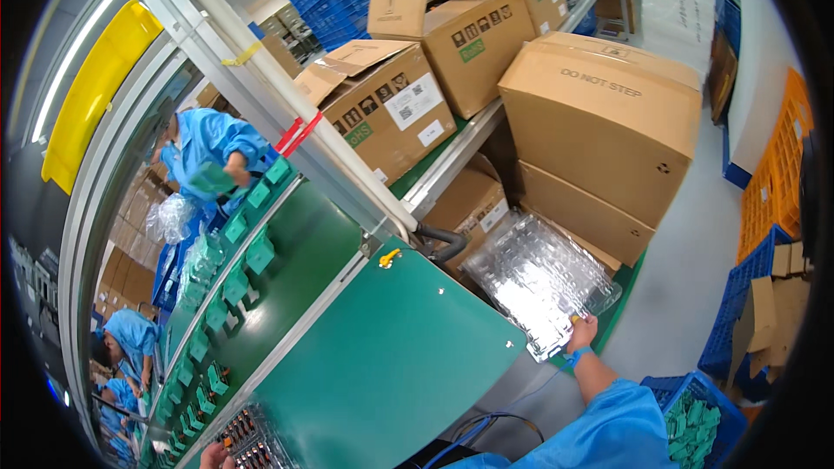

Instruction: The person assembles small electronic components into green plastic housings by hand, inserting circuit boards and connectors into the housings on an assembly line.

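My right hand point(584, 332), with a blue wrist band, is closed on the near corner of a shiny clear plastic tray point(543, 282) with moulded pockets. The tray leans over the cartons beside the bench; whether it is one sheet or a stack I cannot tell. At the lower edge, my left hand point(214, 458) shows only in part. Its fingers are bent at the side of another clear tray point(276, 445), which is filled with rows of small black and orange parts. That tray lies at the near left corner of the green bench top point(391, 339).
Cardboard cartons point(599, 113) stand beyond the bench. Left, green fixtures point(234, 282) line a conveyor point(304, 247), where co-workers in blue point(208, 152) work. A metal post point(261, 87) rises at the bench. A blue crate point(738, 421) of green pieces sits right; cables point(486, 426) hang below.
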Demonstrator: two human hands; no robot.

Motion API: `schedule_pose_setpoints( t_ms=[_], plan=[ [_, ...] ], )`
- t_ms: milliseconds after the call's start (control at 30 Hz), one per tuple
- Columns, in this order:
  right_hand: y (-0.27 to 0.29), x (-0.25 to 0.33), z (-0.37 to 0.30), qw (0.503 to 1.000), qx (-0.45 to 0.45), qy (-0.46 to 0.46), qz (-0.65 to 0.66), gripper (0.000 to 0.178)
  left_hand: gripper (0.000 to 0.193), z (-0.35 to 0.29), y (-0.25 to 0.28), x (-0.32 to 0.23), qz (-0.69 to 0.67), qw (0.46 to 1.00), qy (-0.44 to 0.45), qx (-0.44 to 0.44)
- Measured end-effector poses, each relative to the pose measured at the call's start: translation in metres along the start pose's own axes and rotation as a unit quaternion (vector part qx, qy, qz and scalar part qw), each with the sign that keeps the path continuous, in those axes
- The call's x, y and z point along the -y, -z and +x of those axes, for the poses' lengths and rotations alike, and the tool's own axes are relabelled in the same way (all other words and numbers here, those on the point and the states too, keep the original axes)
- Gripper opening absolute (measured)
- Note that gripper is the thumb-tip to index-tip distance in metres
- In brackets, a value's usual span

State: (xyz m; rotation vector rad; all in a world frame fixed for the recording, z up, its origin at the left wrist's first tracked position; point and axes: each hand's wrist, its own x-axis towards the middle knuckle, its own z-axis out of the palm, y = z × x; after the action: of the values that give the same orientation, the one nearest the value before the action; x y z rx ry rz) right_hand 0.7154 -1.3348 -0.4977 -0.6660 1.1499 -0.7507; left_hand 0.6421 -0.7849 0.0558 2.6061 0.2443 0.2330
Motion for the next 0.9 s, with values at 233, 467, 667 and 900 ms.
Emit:
schedule_pose_setpoints(
  t_ms=[233, 467, 667, 900],
  plan=[
    [-0.067, 0.001, 0.038, 0.996, 0.019, -0.064, -0.063, 0.037, 0.033, -0.059, 0.039, 0.044, 0.145, 0.982, 0.074, -0.094],
    [-0.071, 0.016, 0.029, 0.913, -0.175, 0.038, -0.367, 0.078, 0.032, -0.089, 0.054, 0.073, 0.137, 0.959, 0.185, -0.164],
    [-0.046, 0.003, -0.041, 0.498, 0.293, 0.486, -0.655, 0.085, 0.033, -0.065, 0.045, 0.067, 0.156, 0.967, 0.141, -0.141],
    [-0.036, -0.096, 0.035, 0.398, 0.356, 0.291, -0.794, 0.05, 0.031, -0.061, 0.028, 0.057, 0.112, 0.969, 0.114, -0.189]
  ],
)
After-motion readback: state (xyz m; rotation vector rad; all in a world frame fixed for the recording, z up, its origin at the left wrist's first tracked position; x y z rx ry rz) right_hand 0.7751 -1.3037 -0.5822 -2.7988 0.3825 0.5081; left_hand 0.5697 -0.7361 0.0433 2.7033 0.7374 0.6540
